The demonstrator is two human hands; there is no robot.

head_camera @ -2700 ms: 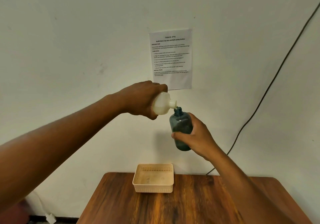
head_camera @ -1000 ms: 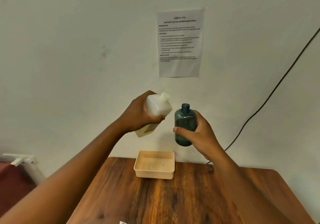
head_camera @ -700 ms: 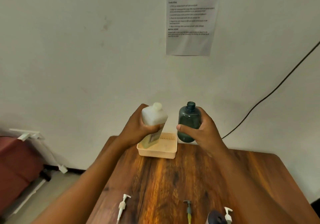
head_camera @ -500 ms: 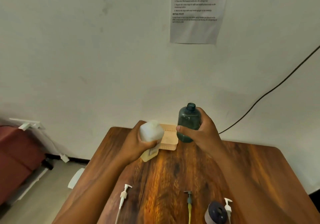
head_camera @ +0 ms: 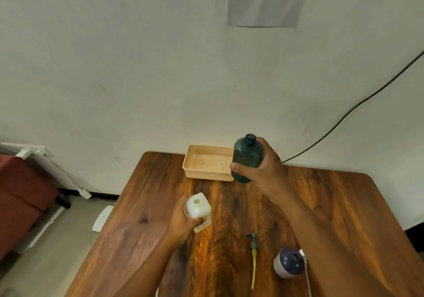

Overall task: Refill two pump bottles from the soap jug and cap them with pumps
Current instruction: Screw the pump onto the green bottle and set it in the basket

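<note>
The left hand [head_camera: 182, 222] grips the white soap jug [head_camera: 198, 208] upright, low over the wooden table [head_camera: 332, 205], its mouth uncapped. The right hand [head_camera: 263, 170] wraps around the open dark green bottle [head_camera: 246, 157], held above the table just beside the beige basket [head_camera: 207, 162]. A pump [head_camera: 253, 254] lies nearer, beside a second bottle [head_camera: 289, 262].

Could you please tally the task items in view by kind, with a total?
Soap jug: 1
Pump bottles: 2, teal bottle and white bottle
Loose pumps: 2, teal pump and white pump, which is partly hidden
Basket: 1
Total: 6
</note>
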